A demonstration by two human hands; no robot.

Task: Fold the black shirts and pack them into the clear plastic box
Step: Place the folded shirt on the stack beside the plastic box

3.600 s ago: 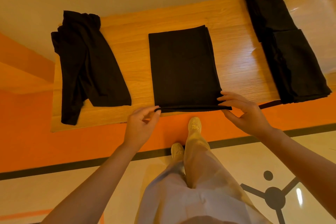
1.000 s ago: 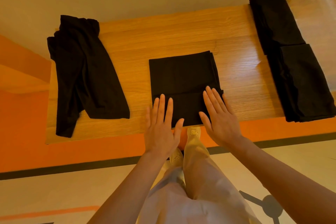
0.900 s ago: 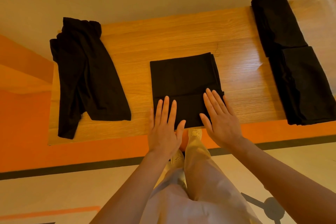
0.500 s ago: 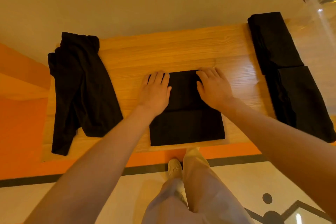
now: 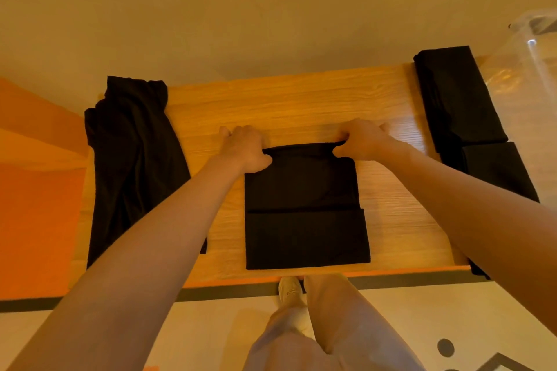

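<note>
A partly folded black shirt (image 5: 304,208) lies in the middle of the wooden table (image 5: 301,102), its near third folded up over itself. My left hand (image 5: 245,147) grips its far left corner and my right hand (image 5: 360,138) grips its far right corner, lifting the far edge slightly. An unfolded black shirt (image 5: 132,159) lies crumpled at the table's left end. Two folded black shirts (image 5: 461,102) lie in a row at the right. The clear plastic box (image 5: 530,63) stands at the far right, partly out of frame.
A beige wall rises right behind the table. Orange floor and an orange ledge (image 5: 36,189) lie to the left. My legs and shoes (image 5: 289,289) stand at the table's near edge, over a dark floor stripe.
My hands left the near fold, where they lay flat, and slid to the shirt's far edge. There they curled round the far corners and began raising that edge.
</note>
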